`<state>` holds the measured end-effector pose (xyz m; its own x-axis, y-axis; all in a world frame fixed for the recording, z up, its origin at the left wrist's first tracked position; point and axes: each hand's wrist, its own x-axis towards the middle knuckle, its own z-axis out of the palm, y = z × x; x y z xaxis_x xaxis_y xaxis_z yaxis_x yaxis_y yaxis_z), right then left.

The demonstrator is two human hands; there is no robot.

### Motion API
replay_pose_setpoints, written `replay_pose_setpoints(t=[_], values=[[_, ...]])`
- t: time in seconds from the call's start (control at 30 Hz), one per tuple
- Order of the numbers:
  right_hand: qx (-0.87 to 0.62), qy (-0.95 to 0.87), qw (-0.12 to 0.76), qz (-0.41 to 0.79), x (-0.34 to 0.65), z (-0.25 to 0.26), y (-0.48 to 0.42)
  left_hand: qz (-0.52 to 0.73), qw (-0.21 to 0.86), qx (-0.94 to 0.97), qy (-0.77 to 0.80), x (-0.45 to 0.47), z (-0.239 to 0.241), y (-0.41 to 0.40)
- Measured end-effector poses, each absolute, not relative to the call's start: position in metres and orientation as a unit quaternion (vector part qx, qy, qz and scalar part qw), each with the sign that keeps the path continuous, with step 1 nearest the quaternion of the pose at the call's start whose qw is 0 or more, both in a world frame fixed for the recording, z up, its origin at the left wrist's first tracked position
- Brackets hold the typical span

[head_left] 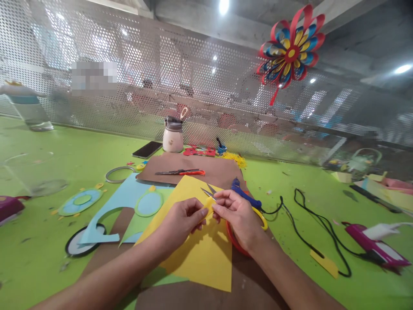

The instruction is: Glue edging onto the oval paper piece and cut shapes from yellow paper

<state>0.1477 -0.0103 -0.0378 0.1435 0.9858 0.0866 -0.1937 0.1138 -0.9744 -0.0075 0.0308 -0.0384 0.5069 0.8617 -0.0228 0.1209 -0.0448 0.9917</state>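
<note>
Over a yellow sheet (206, 258), both hands meet at a small yellow paper piece (209, 206). My left hand (183, 217) pinches it between thumb and fingers. My right hand (237, 217) is closed around scissors (209, 193), and its thumb and fingertips are also at the paper piece. The scissor blades point away to the upper left, slightly apart. A yellow loop (263, 218) and a red curve show beside the right hand; their joining to the blades is hidden. Just beyond that hand lies a blue glue gun (245, 194).
Brown board (193, 161) carries an orange utility knife (190, 172). Blue cut paper (106, 206) and round paper pieces (80, 201) lie left. A phone (146, 150) and bottle (173, 137) stand behind. Right are a black cord (309, 217) and purple device (376, 245).
</note>
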Motion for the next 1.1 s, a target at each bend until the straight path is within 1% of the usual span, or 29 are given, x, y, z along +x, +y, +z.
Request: replay_pose_setpoints(t=[0.13,0.27,0.67,0.83,0.93,1.1], values=[[-0.445,-0.459,0.551,0.536,0.155,-0.038,-0.011,0.304,0.558,0.67,0.383,-0.008,-0.033,0.029],[-0.45,-0.481,0.528,0.535,0.161,-0.037,-0.011,0.272,0.546,0.694,0.383,-0.009,-0.027,0.027],[-0.514,-0.481,0.547,0.454,0.155,-0.04,-0.008,0.259,0.511,0.719,0.393,-0.011,-0.03,0.033],[-0.525,-0.476,0.548,0.445,0.153,-0.04,-0.008,0.265,0.494,0.728,0.395,-0.012,-0.031,0.035],[-0.527,-0.476,0.547,0.444,0.153,-0.041,-0.009,0.265,0.53,0.706,0.388,-0.011,-0.03,0.033],[-0.524,-0.485,0.539,0.447,0.148,-0.045,-0.009,0.264,0.643,0.626,0.353,-0.009,-0.03,0.03]])
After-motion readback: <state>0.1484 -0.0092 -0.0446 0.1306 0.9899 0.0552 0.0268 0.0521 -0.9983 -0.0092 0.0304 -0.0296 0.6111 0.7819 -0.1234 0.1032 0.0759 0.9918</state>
